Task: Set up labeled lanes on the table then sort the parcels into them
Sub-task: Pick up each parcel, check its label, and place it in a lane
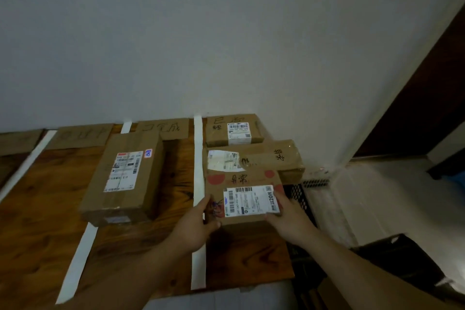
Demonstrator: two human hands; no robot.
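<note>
**A:** What step is in hand?

**B:** Sorting; the lanes are already marked out on the wooden tabletop (50, 209). The left hand (198, 219) and the right hand (286, 214) are apart, each clamped on a near corner of the front parcel (242, 199), fingers curled round its edges. That parcel is in the rightmost lane, just right of the right tape strip (198, 158), with its far edge against the long parcel (254, 161); I cannot tell whether it sits flat on the wood or is a little raised.

**A:** What does the next move call for?

**B:** As I judge it, setting the parcel down square inside the lane, clear of the tape, then letting go with both hands; it should not ride up on the long parcel behind it.

**A:** How many of each thing?

**B:** Four parcels; three in the rightmost lane, namely the front parcel, the long parcel and the back parcel (234, 131); one big parcel (123, 176) in the next lane to the left, lying over the middle tape strip (78, 267). Three white tape strips, counting the left tape strip (27, 161). Three handwritten cardboard labels along the wall that I can make out, among them the middle label (163, 128); a dim piece further left may be a fourth.
</note>
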